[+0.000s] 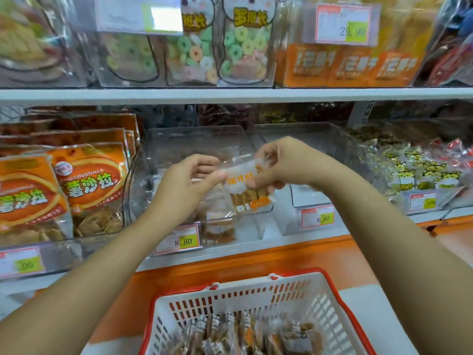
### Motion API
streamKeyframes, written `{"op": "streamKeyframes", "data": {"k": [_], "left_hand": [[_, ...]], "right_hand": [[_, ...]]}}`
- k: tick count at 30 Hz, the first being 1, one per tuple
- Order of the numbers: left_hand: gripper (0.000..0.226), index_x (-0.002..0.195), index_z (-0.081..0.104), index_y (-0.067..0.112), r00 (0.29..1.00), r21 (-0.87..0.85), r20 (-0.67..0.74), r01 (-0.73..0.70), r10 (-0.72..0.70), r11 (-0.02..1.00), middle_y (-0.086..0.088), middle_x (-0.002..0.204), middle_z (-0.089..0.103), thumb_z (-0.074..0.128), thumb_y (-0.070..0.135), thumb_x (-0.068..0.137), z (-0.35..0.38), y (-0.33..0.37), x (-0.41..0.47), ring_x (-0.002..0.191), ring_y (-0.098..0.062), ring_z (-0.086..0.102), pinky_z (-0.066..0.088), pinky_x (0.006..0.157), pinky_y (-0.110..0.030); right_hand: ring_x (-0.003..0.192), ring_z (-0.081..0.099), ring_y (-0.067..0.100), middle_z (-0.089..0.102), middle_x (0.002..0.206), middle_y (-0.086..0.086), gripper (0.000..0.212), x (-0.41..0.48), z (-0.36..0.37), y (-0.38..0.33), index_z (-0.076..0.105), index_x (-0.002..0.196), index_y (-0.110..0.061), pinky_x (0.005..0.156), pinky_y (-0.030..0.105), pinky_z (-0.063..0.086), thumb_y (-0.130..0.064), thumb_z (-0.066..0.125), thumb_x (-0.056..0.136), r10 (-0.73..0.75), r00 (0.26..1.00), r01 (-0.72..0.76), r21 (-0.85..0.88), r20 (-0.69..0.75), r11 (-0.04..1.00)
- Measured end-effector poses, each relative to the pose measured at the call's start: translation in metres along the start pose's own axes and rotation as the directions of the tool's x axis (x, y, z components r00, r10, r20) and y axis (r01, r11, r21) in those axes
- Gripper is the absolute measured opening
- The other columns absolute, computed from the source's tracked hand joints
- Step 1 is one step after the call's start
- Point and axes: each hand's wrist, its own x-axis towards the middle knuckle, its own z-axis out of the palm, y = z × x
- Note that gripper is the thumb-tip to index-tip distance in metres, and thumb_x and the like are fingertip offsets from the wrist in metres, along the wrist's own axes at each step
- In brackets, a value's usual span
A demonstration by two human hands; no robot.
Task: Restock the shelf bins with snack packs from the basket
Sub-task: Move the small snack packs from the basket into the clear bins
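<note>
Snack packs (243, 334) in white basket (258, 285) and clear bin (179, 142)

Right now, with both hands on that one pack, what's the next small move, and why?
Probably lower the snack pack into the clear bin below and let go: left hand and right hand pinch it over that bin, which holds few packs.

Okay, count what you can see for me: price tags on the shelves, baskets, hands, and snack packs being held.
Price tags: 6
Basket: 1
Hands: 2
Held snack pack: 1
Total: 10
</note>
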Motion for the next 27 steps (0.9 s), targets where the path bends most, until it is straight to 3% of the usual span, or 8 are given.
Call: {"op": "streamKeyframes", "data": {"k": [4,7,11,18,20,22,25,27], "left_hand": [[0.051,0.139,0.046,0.021,0.988,0.448,0.140,-0.115,0.058,0.887,0.003,0.135,0.054,0.058,0.038,0.093,-0.007,-0.028,0.006,0.123,-0.012,0.050,0.035,0.099,-0.021],[0.064,0.145,0.037,0.025,0.937,0.507,0.342,-0.247,0.071,0.826,0.004,0.150,0.038,0.043,0.052,0.088,-0.009,-0.039,0.007,0.138,-0.013,0.034,0.021,0.104,-0.015],[0.060,0.145,0.038,0.024,0.899,0.573,0.435,-0.237,-0.047,0.784,0.004,0.154,0.030,0.041,0.056,0.094,-0.004,-0.045,0.004,0.142,-0.011,0.024,0.016,0.111,-0.018],[0.036,0.132,0.055,0.019,0.936,0.594,0.338,-0.129,-0.100,0.794,0.001,0.133,0.058,0.038,0.028,0.102,-0.019,-0.048,0.006,0.120,-0.016,0.053,0.039,0.094,-0.022],[0.035,0.130,0.058,0.018,0.941,0.584,0.319,-0.103,-0.111,0.805,0.001,0.132,0.059,0.037,0.023,0.103,-0.022,-0.047,0.006,0.121,-0.016,0.053,0.038,0.094,-0.022],[0.035,0.131,0.057,0.018,0.942,0.589,0.318,-0.107,-0.108,0.801,0.000,0.131,0.060,0.036,0.022,0.103,-0.022,-0.046,0.006,0.121,-0.017,0.053,0.038,0.093,-0.022],[0.035,0.130,0.058,0.018,0.940,0.612,0.320,-0.108,-0.120,0.784,-0.003,0.128,0.062,0.036,0.022,0.103,-0.021,-0.047,0.005,0.120,-0.021,0.054,0.041,0.094,-0.025],[0.034,0.121,0.063,0.014,0.938,0.629,0.320,-0.108,-0.130,0.770,-0.009,0.118,0.066,0.035,0.022,0.103,-0.019,-0.048,0.004,0.113,-0.026,0.057,0.046,0.093,-0.033]], "right_hand": [[0.068,0.067,0.024,0.067,0.076,0.008,0.038,0.035,0.007,-0.008,0.049,0.074,-0.015,0.064,0.037,0.056,-0.019,0.086,0.066,0.063,0.948,-0.083,-0.051,-0.313,0.995],[0.091,0.060,0.028,0.061,0.102,0.011,0.030,0.057,0.017,-0.016,0.055,0.093,-0.012,0.070,0.033,0.047,-0.022,0.078,0.076,0.059,0.908,-0.172,-0.241,-0.415,0.955],[0.105,0.060,0.031,0.063,0.114,0.014,0.024,0.088,0.039,-0.020,0.063,0.108,-0.005,0.077,0.033,0.047,-0.011,0.063,0.086,0.123,0.920,-0.292,-0.443,-0.371,0.847],[0.112,0.059,0.027,0.061,0.122,0.009,0.022,0.120,0.063,-0.012,0.061,0.110,-0.007,0.079,0.031,0.046,-0.012,0.056,0.090,0.264,0.957,-0.279,-0.643,-0.122,0.713],[0.113,0.061,0.021,0.065,0.119,0.005,0.010,0.128,0.062,-0.016,0.065,0.094,-0.007,0.091,0.027,0.048,-0.012,0.056,0.093,0.400,0.916,-0.264,-0.695,0.038,0.669],[0.114,0.061,0.017,0.068,0.116,0.003,0.016,0.135,0.062,-0.017,0.067,0.097,-0.006,0.102,0.031,0.045,-0.010,0.051,0.096,0.556,0.814,-0.300,-0.700,0.166,0.648],[0.097,0.064,0.019,0.070,0.080,0.000,0.011,0.135,0.068,-0.012,0.066,0.088,-0.008,0.092,0.029,0.048,-0.012,0.057,0.092,0.446,0.893,-0.249,-0.758,0.061,0.603],[0.106,0.060,0.023,0.064,0.103,0.004,0.019,0.130,0.075,-0.007,0.063,0.107,-0.008,0.084,0.031,0.047,-0.009,0.055,0.090,0.265,0.960,-0.237,-0.762,-0.089,0.603]]}}
